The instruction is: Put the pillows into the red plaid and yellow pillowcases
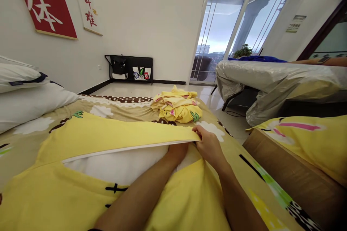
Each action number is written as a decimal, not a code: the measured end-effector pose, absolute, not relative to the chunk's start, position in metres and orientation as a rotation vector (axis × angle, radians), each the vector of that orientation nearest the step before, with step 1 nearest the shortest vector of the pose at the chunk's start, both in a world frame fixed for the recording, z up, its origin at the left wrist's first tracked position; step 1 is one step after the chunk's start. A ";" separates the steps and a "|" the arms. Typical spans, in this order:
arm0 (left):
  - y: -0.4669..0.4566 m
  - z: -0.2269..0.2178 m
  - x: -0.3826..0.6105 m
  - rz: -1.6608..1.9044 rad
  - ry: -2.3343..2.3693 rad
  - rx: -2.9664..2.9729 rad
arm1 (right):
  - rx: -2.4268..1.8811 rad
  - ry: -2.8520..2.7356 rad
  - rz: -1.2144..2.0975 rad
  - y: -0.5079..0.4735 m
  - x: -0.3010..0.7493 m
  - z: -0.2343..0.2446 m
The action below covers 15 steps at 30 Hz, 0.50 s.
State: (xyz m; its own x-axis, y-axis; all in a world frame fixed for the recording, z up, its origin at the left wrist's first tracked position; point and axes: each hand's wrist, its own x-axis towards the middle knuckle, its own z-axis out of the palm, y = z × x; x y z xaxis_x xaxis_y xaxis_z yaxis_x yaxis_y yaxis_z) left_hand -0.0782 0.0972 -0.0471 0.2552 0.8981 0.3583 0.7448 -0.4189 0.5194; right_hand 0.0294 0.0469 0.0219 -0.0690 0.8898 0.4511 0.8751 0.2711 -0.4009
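A yellow pillowcase [116, 135] lies on the bed, its long slit gaping with a white edge. Through the slit shows a white pillow [121, 162]. My left hand [178, 152] reaches into the opening, over the pillow; its fingers are hidden under the upper flap. At the right end of the slit, my right hand [208, 145] is closed on the flap's edge, pinching the cloth between thumb and fingers.
Crumpled yellow cloth [177, 104] sits at the bed's far edge. White pillows [29, 94] are stacked at left. Another yellow pillow [314, 137] lies on a brown box [292, 169] at right. Beyond stands a plastic-covered table [260, 75] with a person's arm [317, 60] over it.
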 end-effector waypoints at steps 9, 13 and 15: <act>0.104 -0.053 -0.076 0.775 1.500 2.432 | -1.635 -1.946 0.026 0.048 0.029 0.020; 0.100 -0.050 -0.071 0.712 1.532 2.491 | -1.641 -1.954 0.063 0.046 0.030 0.024; 0.095 -0.046 -0.071 0.694 1.527 2.529 | -1.636 -1.949 0.069 0.045 0.030 0.025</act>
